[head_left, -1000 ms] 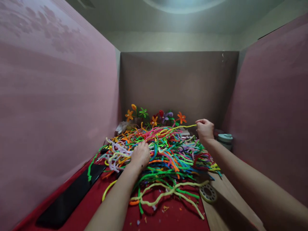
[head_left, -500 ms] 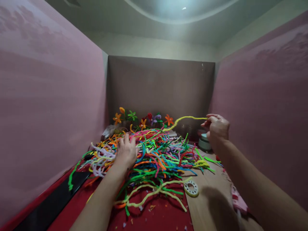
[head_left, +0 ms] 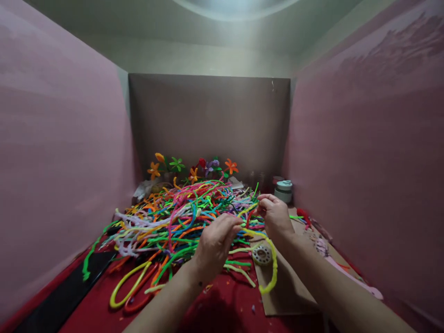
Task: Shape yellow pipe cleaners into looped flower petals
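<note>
A big tangled heap of coloured pipe cleaners covers the red table top. In front of it, both my hands hold one yellow-green pipe cleaner. My right hand pinches its upper end. My left hand is closed on it a little lower and to the left. The free end hangs down in a curve over the brown cardboard sheet.
Finished pipe-cleaner flowers stand at the back wall. A small pale-lidded jar sits at the back right, a white ring-shaped tape roll on the cardboard, a black flat object at the left. Pink walls close in on both sides.
My right hand drew the yellow-green pipe cleaner out of the heap and brought it down toward me. My left hand left the heap and closed on the same pipe cleaner.
</note>
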The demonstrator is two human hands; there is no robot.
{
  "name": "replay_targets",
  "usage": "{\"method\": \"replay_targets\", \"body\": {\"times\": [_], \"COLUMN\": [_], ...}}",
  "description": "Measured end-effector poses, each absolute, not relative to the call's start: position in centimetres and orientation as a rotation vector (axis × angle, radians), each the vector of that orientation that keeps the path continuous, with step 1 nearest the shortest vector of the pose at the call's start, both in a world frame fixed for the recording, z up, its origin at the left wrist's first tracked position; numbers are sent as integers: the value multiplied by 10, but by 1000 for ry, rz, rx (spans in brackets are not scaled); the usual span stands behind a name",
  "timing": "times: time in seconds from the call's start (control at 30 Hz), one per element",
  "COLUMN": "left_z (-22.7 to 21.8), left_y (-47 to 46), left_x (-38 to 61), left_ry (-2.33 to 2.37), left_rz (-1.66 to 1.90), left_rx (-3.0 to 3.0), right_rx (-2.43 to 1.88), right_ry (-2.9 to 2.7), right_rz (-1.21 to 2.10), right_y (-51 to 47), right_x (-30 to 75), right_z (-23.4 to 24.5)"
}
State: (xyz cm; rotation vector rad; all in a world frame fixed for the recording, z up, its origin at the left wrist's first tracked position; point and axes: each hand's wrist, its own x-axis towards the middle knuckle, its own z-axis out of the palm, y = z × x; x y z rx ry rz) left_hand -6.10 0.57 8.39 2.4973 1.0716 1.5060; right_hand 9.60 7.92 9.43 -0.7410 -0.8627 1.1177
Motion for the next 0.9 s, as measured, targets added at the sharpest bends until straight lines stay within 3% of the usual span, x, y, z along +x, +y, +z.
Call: {"method": "replay_targets", "body": {"times": [0.1, 0.27, 0.37, 0.5, 0.63, 0.9], "left_z": [83, 73, 67, 70, 75, 71], "left_y": [6, 12, 11, 8, 10, 22], "left_x": [-60, -62, -56, -46, -39, -43], "left_ry": [1160, 1221, 1085, 950, 814, 690], "left_rz": [1544, 1305, 1259, 1519, 1520, 1436], "left_rx": [2323, 2779, 2734, 2086, 1303, 931], "right_rx": [-678, -671, -672, -518, -358, -314], "right_ry": [-837, -810, -789, -778, -921, -677], "right_rz": [1249, 1246, 1232, 1431, 1740, 1774], "right_y": [77, 75, 76, 68, 53, 59], "right_x": [94, 97, 101, 96, 81, 85], "right_z": [86, 83, 84, 83, 74, 72]}}
